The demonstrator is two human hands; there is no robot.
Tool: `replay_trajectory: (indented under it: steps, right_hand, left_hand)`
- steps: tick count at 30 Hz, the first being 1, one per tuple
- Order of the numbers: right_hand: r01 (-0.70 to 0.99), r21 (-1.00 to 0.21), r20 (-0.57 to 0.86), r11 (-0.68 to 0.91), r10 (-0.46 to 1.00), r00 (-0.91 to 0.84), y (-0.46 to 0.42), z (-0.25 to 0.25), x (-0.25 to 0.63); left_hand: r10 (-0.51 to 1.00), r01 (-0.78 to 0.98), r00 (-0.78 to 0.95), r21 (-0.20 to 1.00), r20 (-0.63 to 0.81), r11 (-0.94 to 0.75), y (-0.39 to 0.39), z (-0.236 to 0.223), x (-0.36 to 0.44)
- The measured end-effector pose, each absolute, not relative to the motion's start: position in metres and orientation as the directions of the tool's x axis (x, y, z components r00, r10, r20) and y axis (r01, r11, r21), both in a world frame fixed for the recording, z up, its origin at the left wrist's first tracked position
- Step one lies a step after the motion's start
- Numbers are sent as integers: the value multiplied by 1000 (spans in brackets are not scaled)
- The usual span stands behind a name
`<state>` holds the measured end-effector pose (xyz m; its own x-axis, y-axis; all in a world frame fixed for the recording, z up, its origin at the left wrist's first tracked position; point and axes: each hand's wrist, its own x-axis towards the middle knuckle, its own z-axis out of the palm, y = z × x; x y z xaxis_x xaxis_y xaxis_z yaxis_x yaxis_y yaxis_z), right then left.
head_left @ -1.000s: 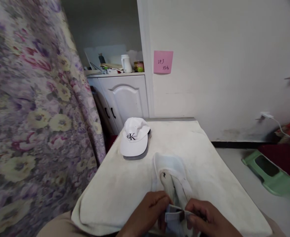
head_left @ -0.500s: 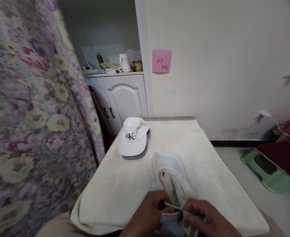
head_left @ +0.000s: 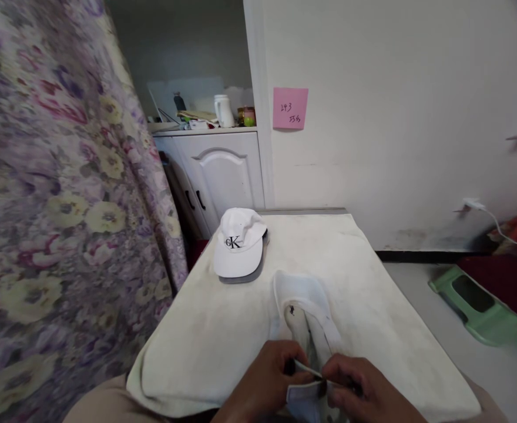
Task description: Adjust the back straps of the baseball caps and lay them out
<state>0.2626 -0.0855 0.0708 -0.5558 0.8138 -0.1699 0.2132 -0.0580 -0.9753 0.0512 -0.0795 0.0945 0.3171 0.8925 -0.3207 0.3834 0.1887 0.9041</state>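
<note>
A white cap point(head_left: 305, 305) lies upside down on the near part of a table covered by a cream cloth point(head_left: 223, 329), its brim pointing away from me. My left hand point(head_left: 265, 382) and my right hand point(head_left: 364, 390) are side by side at the cap's near end. Both pinch its white back strap point(head_left: 306, 388) between closed fingers. A second white cap with a black logo point(head_left: 238, 241) rests upright on a grey cap at the table's far left, out of reach of either hand.
A flowered curtain point(head_left: 60, 194) hangs along the left. Behind the table stand a white cabinet point(head_left: 223, 170) with a jug and clutter on top, and a wall with a pink note point(head_left: 290, 108). A green stool point(head_left: 483, 305) lies on the floor at right.
My two hands have drawn slightly closer together on the strap and moved a little lower. The caps on the table have not moved.
</note>
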Motion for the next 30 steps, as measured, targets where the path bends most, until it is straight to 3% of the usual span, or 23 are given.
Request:
replay_trajectory:
  steps: [10, 19, 24, 30]
  right_hand:
    - [93, -987, -164, -134, 807, -567, -86, 54, 248]
    - [82, -996, -67, -26, 825, -561, -87, 50, 247]
    - [144, -986, -146, -84, 853, -501, -87, 46, 250]
    - [107, -986, -167, -130, 839, -518, -86, 42, 258]
  left_hand:
    - [872, 393, 370, 905, -320, 165, -81, 91, 52]
    - [845, 274, 435, 940, -311, 205, -83, 89, 52]
    - [877, 248, 416, 957, -243, 148, -80, 95, 49]
    - [883, 347, 412, 935, -226, 78, -75, 99, 38]
